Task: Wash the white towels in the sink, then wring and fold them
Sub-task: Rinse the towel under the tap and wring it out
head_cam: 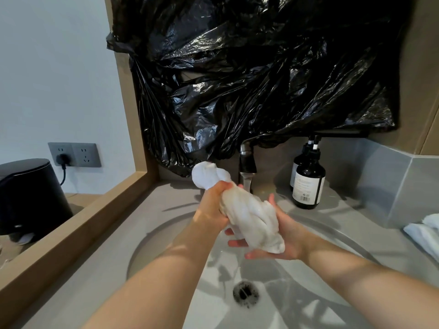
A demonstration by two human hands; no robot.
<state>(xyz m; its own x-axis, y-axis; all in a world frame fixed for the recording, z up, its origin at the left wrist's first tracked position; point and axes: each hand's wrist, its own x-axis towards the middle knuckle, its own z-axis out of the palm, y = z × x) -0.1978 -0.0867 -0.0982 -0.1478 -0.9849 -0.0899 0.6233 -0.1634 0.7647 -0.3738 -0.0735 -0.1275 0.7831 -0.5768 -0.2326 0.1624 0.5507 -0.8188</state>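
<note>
towel: twisted white towel (249, 217) held up over the sink (166, 233), just this side of the faucet (247, 172)
left: left hand (211, 210) has its grip clamped round the towel's upper part, bunched end poking out the far side
right: right hand (287, 233) cradles the lower end, fingers pretty much straight underneath, grip apart
surface: spare towels (425, 231) at the right edge, dark bottles (307, 184) right of the faucet
drain: drain (245, 294) sits near, below the hands
</note>
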